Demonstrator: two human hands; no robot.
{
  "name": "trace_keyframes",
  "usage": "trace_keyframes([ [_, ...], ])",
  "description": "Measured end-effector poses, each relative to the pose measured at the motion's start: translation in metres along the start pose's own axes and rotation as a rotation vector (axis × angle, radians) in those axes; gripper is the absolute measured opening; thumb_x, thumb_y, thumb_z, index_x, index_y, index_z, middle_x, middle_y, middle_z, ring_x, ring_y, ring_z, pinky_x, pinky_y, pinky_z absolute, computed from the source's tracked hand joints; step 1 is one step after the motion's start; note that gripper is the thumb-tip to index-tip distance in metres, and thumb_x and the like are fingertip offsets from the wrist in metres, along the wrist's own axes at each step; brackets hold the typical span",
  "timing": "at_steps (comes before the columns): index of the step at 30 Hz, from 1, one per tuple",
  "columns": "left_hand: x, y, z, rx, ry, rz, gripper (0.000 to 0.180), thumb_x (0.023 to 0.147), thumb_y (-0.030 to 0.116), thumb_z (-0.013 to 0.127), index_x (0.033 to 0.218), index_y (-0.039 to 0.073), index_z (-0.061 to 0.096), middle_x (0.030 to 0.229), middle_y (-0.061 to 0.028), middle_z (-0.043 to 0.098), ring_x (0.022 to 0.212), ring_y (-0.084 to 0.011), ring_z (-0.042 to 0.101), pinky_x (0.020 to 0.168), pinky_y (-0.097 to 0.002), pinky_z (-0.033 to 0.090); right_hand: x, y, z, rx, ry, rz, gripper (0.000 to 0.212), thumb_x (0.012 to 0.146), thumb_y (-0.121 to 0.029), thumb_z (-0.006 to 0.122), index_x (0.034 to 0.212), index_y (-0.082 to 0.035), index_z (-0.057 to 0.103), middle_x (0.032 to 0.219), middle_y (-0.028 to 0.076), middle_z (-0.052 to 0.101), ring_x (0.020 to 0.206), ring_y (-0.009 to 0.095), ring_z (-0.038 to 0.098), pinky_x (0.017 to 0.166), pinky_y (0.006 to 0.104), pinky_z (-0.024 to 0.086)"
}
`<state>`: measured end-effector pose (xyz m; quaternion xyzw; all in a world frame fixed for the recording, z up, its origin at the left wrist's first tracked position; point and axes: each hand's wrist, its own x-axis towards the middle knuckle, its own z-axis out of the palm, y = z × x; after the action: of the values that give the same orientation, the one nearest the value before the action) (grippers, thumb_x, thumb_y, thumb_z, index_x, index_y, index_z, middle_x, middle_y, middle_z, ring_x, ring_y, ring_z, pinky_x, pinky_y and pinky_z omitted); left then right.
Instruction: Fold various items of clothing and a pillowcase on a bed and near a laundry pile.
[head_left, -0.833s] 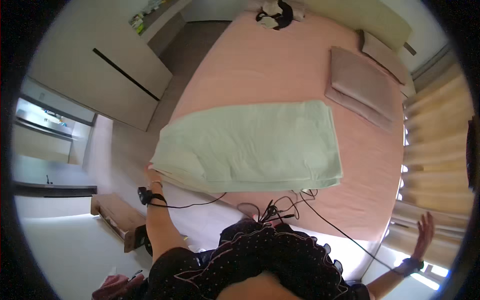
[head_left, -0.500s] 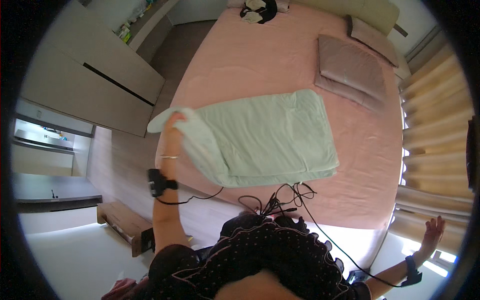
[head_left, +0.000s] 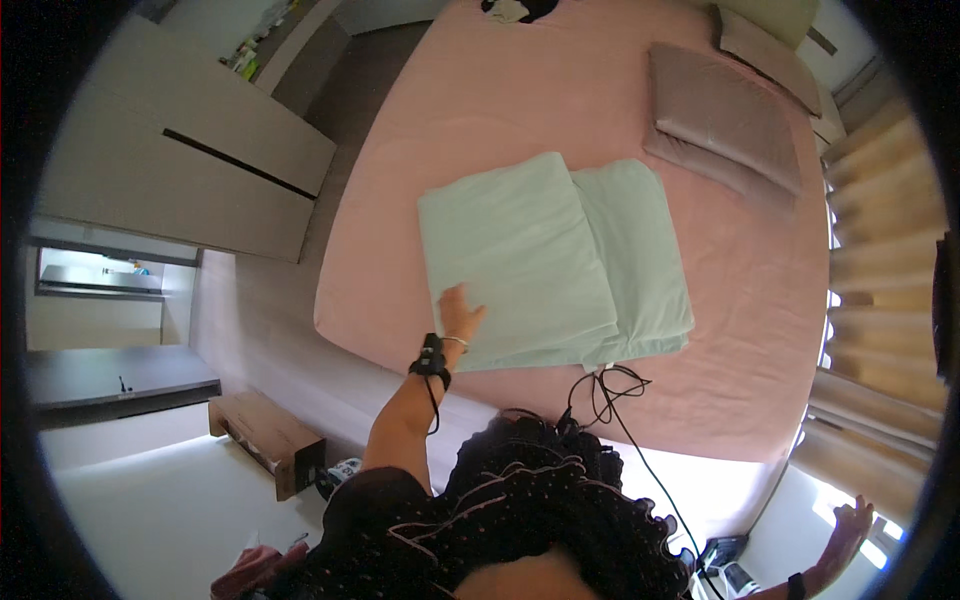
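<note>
A pale green quilt (head_left: 510, 260) lies folded on the pink bed. Its left part is folded over onto the rest, and the layer's edge runs down the right of the middle, leaving a strip of the lower layer (head_left: 640, 260) bare. My left hand (head_left: 460, 312) rests on the quilt near its left edge, fingers apart and holding nothing. Far off to the right, away from the bed, my right hand (head_left: 853, 522) is raised near the curtain, empty with its fingers apart. Black bands sit on both wrists.
Two mauve pillows (head_left: 725, 110) lie at the upper right of the pink sheet (head_left: 480, 110). Black cables (head_left: 610, 395) trail over the bed's near edge. A dark and cream item (head_left: 515, 10) lies at the far end. Beige curtains (head_left: 880, 290) hang on the right; a cardboard box (head_left: 265, 435) stands lower left.
My left hand has brought the quilt's lifted left end over to the right, let go of it and come down onto it. My right hand has moved lower.
</note>
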<state>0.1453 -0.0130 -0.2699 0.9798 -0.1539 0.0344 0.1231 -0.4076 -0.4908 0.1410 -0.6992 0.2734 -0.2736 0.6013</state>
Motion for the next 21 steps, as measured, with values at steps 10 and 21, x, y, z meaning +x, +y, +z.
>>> trace_keyframes([
  [10,0.001,-0.052,0.01,-0.706,-0.375,-0.676,0.085,0.052,0.023,0.081,0.117,-0.014,0.042,0.114,-0.0246,0.052,0.099,-0.0298,0.056,0.082,-0.0351,0.047,0.043,0.015,0.079,-0.12,-0.019,0.11,0.052,0.091,-0.032,0.05,0.133,-0.004,0.037,0.124,0.015,0.05,0.101,0.022,0.055,0.088,0.0363,0.045],
  [21,0.129,0.056,-0.166,-0.904,-0.326,-0.083,0.04,0.062,-0.004,0.057,0.102,-0.002,0.058,0.09,-0.0145,0.064,0.072,-0.026,0.063,0.066,-0.034,0.052,0.089,0.096,0.148,0.177,-0.086,0.331,0.036,0.086,-0.016,0.057,0.118,-0.001,0.052,0.11,0.017,0.06,0.092,0.026,0.062,0.081,0.0356,0.05],
])
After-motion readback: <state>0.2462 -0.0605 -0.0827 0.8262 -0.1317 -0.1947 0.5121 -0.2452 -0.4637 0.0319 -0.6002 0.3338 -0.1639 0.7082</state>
